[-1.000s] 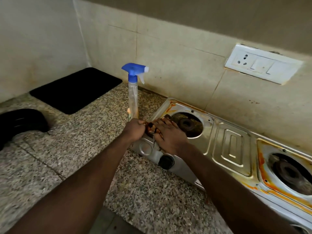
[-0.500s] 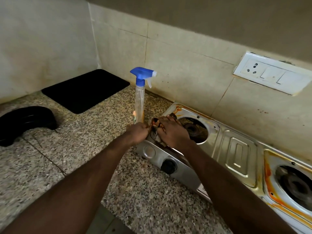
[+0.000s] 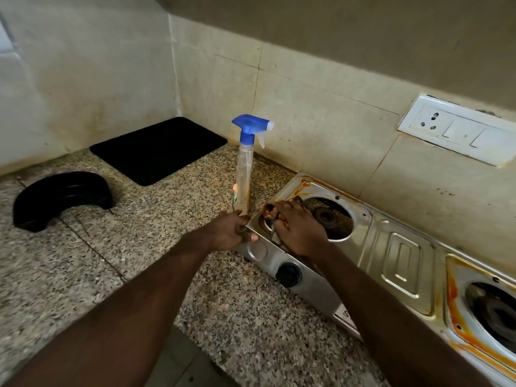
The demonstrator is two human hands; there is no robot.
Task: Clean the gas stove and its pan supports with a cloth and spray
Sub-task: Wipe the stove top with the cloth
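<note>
A steel gas stove with orange stains lies along the wall on a speckled granite counter. No pan supports sit on its two burner openings. My left hand grips the stove's front left corner. My right hand presses a stained cloth onto the stove top, just left of the left burner; the hand hides most of the cloth. A clear spray bottle with a blue trigger head stands on the counter right behind my left hand.
A black mat lies in the back corner. A curved black object rests at the left. A black knob sits on the stove front. A white switch plate is on the tiled wall.
My right hand has shifted slightly with the cloth on the stove's left corner. My left hand keeps its grip. The view has swung left and up a little.
</note>
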